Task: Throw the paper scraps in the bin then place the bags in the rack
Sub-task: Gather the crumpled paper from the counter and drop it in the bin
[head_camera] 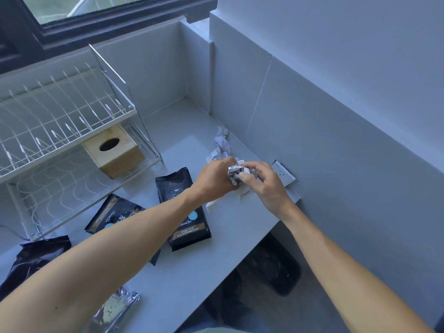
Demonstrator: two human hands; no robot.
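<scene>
My left hand [215, 177] and my right hand [266, 186] meet over the right side of the counter, both closed around a crumpled wad of paper scraps [236, 173]. More white crumpled scraps [222, 143] lie just behind the hands near the wall. A black coffee bag [185, 219] lies flat beneath my left forearm. A second black bag [113, 216] lies to its left, and a third [33, 260] sits at the counter's left edge. A silver foil bag [115, 308] lies near the front. The white wire rack [60, 121] stands at the left. The dark bin [278, 263] sits on the floor below the counter's right end.
A wooden tissue box [115, 152] rests on the rack's lower shelf. A white wall socket [283, 174] sits just right of my hands. Tiled walls close the counter [182, 284] at the back and right. A dark-framed window runs above the rack.
</scene>
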